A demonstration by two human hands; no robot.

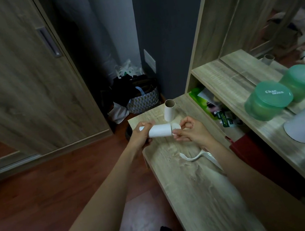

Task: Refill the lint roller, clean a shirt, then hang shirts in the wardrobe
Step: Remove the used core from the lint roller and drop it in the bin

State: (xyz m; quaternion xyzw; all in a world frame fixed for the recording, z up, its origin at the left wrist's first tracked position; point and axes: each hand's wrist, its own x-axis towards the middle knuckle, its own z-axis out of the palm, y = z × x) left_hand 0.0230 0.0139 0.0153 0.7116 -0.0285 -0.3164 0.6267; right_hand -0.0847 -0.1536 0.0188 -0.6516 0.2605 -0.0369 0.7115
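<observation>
Over the desk's (194, 184) far end, the left hand (138, 139) closes its fingers round one end of the white lint roller refill (159, 130). The right hand (190, 132) pinches the roll's other end. An empty cardboard core (170, 110) stands upright just behind, near the far edge.

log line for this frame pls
phase: refill | left hand: grips white roll | right hand: pinches roll's end | empty core: upright on table
</observation>
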